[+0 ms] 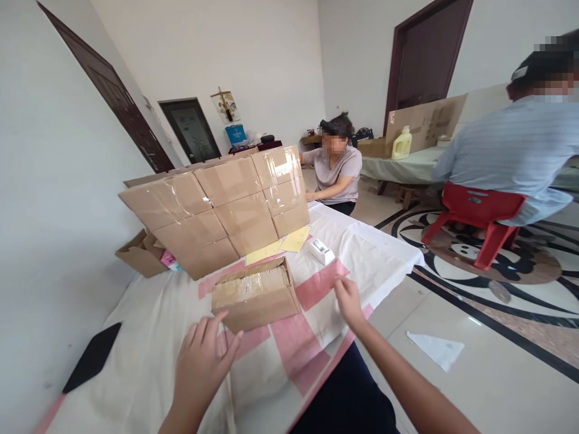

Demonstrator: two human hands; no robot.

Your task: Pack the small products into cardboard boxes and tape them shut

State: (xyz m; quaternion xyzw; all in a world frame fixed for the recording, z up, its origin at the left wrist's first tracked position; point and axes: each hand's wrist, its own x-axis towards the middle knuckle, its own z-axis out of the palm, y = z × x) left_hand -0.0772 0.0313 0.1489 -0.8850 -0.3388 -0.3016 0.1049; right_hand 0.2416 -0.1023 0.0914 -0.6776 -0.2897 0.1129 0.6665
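A small cardboard box with clear tape on it lies on the pink and white tablecloth in front of me. My left hand hovers by its near left corner, fingers apart and nothing held. To the right of the box, my right hand is raised over the cloth with its fingers curled together. Whether anything is between those fingers is hidden. Beyond that hand sits a small white device, with yellow sheets of paper beside it.
A tall taped cardboard partition crosses the table's far side. Behind it sits a person. An open carton stands at left, near a black flat object. Another person sits on a red chair at right.
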